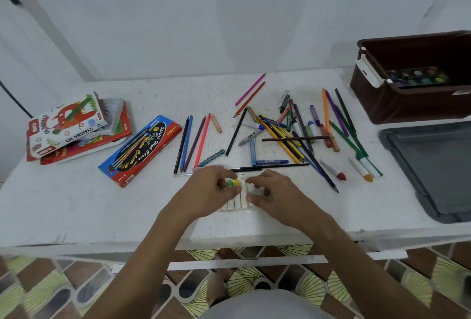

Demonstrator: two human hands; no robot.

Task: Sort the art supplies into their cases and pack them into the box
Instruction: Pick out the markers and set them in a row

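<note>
Both the left hand (211, 188) and right hand (272, 191) pinch a clear crayon case (238, 197) on the table (102, 204), hemmed by scattered pencils (293, 135), a blue pencil box (140, 150) and the brown box (413, 76).

crayons (236, 192) in clear case, pencils (293, 132) scattered

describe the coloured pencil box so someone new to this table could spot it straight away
Start at the left end of the white table, where an oil pastels box sits on a stack of packaging. Just right of that stack, lying flat and slanted, is the coloured pencil box. It is the only long blue and red carton, with a black oval panel bearing script lettering.
</note>
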